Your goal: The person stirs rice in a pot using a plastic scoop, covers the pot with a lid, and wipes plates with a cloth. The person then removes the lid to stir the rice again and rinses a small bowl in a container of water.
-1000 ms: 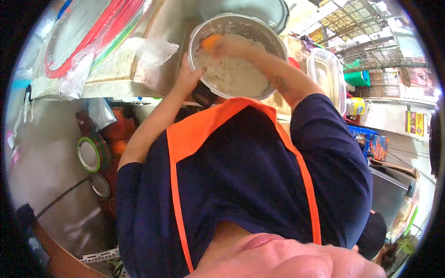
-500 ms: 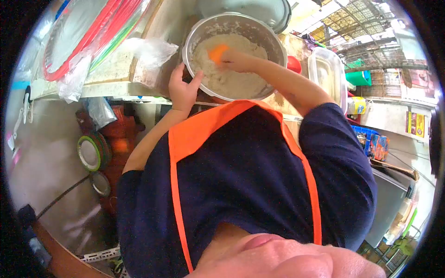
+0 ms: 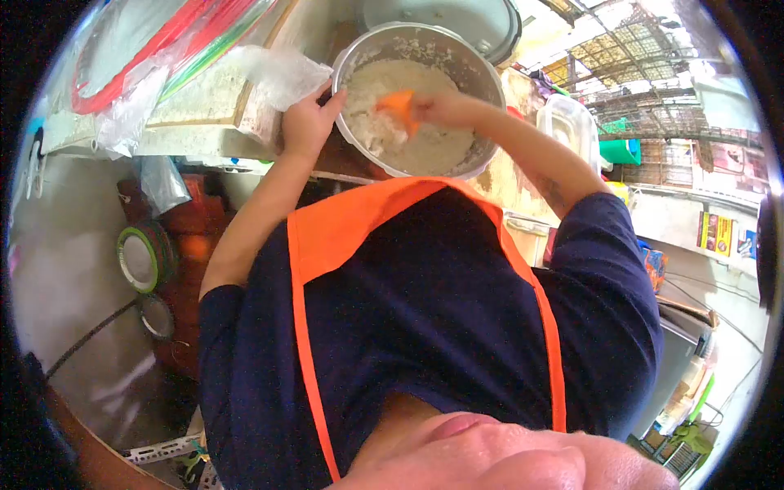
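A big metal pot [image 3: 483, 155] stands in front of me with white, grainy cooked rice [image 3: 441, 82] in it, and grains cling to its inner wall. My left hand [image 3: 309, 124] holds the pot at its left rim, thumb against the edge and the other fingers partly hidden. In my right hand [image 3: 445, 109] is an orange rice paddle [image 3: 398, 106]; that hand is slightly blurred, with its fingers closed round the grip. The paddle's blade is down in the rice, left of the pot's middle.
Behind the pot leans a round grey lid [image 3: 441, 15]. A clear plastic container [image 3: 569, 122] sits to the right, with a green cup-like thing [image 3: 621, 152] beyond it. Plastic-wrapped red and green items [image 3: 184, 57] and a clear bag [image 3: 286, 75] lie to the left.
My right hand and the orange paddle have shifted right and slightly down within the rice. My left hand has slid up along the left rim. The whole view has turned slightly.
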Tool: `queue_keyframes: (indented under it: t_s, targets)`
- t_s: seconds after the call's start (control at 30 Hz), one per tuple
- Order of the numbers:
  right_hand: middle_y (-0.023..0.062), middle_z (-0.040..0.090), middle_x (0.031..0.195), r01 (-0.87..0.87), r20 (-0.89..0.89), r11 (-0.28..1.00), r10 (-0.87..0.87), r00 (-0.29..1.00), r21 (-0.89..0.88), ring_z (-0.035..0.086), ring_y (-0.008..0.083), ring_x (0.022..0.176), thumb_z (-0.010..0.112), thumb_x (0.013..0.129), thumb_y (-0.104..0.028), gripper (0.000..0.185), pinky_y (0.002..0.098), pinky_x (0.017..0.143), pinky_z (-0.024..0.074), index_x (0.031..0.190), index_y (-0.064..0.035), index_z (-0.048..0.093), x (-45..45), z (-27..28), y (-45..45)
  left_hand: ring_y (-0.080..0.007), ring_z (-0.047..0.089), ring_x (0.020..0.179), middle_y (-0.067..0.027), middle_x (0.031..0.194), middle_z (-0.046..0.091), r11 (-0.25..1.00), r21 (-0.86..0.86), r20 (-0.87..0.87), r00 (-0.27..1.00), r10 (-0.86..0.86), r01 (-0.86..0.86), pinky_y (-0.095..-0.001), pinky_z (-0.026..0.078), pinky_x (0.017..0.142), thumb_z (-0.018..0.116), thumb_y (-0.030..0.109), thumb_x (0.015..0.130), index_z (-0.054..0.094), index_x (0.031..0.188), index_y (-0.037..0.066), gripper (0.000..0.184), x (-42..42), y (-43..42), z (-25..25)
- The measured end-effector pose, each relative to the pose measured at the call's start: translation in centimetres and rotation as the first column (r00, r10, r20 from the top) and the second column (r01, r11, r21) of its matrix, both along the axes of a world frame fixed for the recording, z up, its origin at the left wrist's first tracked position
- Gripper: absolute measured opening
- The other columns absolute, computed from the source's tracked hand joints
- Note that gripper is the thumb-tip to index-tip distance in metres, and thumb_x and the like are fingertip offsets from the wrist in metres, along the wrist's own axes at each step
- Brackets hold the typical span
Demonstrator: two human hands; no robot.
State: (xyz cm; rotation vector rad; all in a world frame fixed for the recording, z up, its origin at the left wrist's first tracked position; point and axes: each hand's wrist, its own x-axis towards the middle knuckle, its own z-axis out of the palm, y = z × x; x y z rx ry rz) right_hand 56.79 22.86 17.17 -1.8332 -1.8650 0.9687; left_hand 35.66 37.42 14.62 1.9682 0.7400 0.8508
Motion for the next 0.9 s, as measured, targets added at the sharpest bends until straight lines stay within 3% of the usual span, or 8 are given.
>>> queue_keyframes:
  t_s: [0.07, 0.23, 0.33, 0.5, 0.63, 0.7, 0.83, 0.9]
  targets:
    - [0.0092, 0.062, 0.082, 0.296, 0.133, 0.940, -0.275, 0.952, -0.172, 0.058, 0.0211, 0.080, 0.052, 0.079, -0.023, 0.021, 0.0340, 0.073, 0.0438, 0.087, -0.0073, 0.062, 2.1, 0.6, 1.8, -0.0290, 0.058, 0.075, -0.0161, 0.084, 0.062, 0.995, 0.093, -0.237, 0.970, 0.047, -0.026, -0.0343, 0.045, 0.071, 0.063, 0.027, 0.075, 0.062, 0.095, -0.001, 0.034, 0.2, -0.5, 0.6]
    - [0.0087, 0.060, 0.071, 0.127, 0.274, 0.992, -0.125, 0.954, 0.011, 0.057, 0.0192, 0.070, 0.050, 0.082, -0.022, 0.021, 0.0340, 0.064, 0.0431, 0.086, -0.0049, 0.062, -0.2, -3.2, 5.0, -0.0338, 0.058, 0.076, -0.0175, 0.083, 0.061, 0.976, 0.204, -0.121, 0.987, 0.105, -0.079, -0.0389, 0.045, 0.069, 0.056, 0.029, 0.079, 0.062, 0.097, 0.003, 0.032, 0.7, -0.7, -0.3]
    - [0.0074, 0.061, 0.075, -0.011, 0.150, 0.999, 0.019, 0.988, -0.053, 0.058, 0.0181, 0.072, 0.052, 0.080, -0.021, 0.020, 0.0323, 0.067, 0.0440, 0.085, -0.0046, 0.062, -1.8, -2.9, 3.1, -0.0320, 0.057, 0.078, -0.0171, 0.086, 0.061, 0.979, 0.188, -0.160, 0.981, 0.109, -0.078, -0.0364, 0.044, 0.071, 0.058, 0.024, 0.078, 0.062, 0.096, 0.000, 0.031, 0.6, -0.5, -0.8]
    - [0.0042, 0.063, 0.085, 0.393, -0.192, 0.896, -0.431, 0.882, -0.206, 0.057, 0.0156, 0.082, 0.053, 0.079, -0.022, 0.019, 0.0291, 0.077, 0.0423, 0.087, -0.0089, 0.064, 2.1, 0.1, 3.4, -0.0305, 0.058, 0.078, -0.0165, 0.086, 0.061, 0.993, 0.109, -0.165, 0.984, 0.064, -0.046, -0.0352, 0.045, 0.071, 0.058, 0.026, 0.078, 0.062, 0.097, 0.000, 0.031, 0.9, 0.4, -0.9]
    - [0.0049, 0.063, 0.088, 0.415, -0.208, 0.883, -0.457, 0.865, -0.218, 0.056, 0.0142, 0.086, 0.052, 0.081, -0.022, 0.021, 0.0290, 0.079, 0.0416, 0.092, -0.0090, 0.063, 1.3, -3.8, 5.2, -0.0298, 0.059, 0.078, -0.0157, 0.085, 0.062, 0.994, 0.090, -0.209, 0.975, 0.075, -0.057, -0.0347, 0.045, 0.070, 0.058, 0.027, 0.079, 0.062, 0.097, 0.002, 0.031, 1.4, 0.9, -1.2]
    - [0.0065, 0.062, 0.092, 0.120, -0.020, 0.981, -0.125, 0.992, -0.154, 0.057, 0.0141, 0.085, 0.051, 0.081, -0.023, 0.026, 0.0286, 0.077, 0.0429, 0.099, -0.0072, 0.062, -0.1, -3.9, 3.1, -0.0298, 0.059, 0.077, -0.0155, 0.084, 0.062, 0.994, 0.099, -0.189, 0.980, 0.062, -0.044, -0.0348, 0.045, 0.069, 0.057, 0.027, 0.080, 0.062, 0.097, 0.002, 0.031, 1.2, 0.5, -1.5]
    - [0.0073, 0.062, 0.090, 0.055, -0.155, 0.995, -0.068, 0.986, -0.086, 0.058, 0.0148, 0.077, 0.052, 0.081, -0.024, 0.027, 0.0289, 0.073, 0.0447, 0.100, -0.0066, 0.061, 0.1, -1.5, 1.9, -0.0297, 0.059, 0.076, -0.0155, 0.083, 0.062, 0.984, 0.174, -0.205, 0.977, 0.062, -0.025, -0.0347, 0.045, 0.068, 0.057, 0.027, 0.080, 0.062, 0.097, 0.002, 0.031, 1.0, 0.7, -1.3]
    - [0.0062, 0.061, 0.095, 0.299, -0.402, 0.896, -0.420, 0.814, -0.329, 0.057, 0.0143, 0.078, 0.054, 0.080, -0.023, 0.026, 0.0290, 0.075, 0.0436, 0.100, -0.0076, 0.062, 3.9, -1.7, 3.5, -0.0296, 0.059, 0.077, -0.0156, 0.083, 0.061, 0.987, 0.159, -0.224, 0.972, 0.071, -0.035, -0.0347, 0.045, 0.068, 0.056, 0.027, 0.080, 0.062, 0.097, 0.002, 0.031, 1.2, 0.9, -1.2]
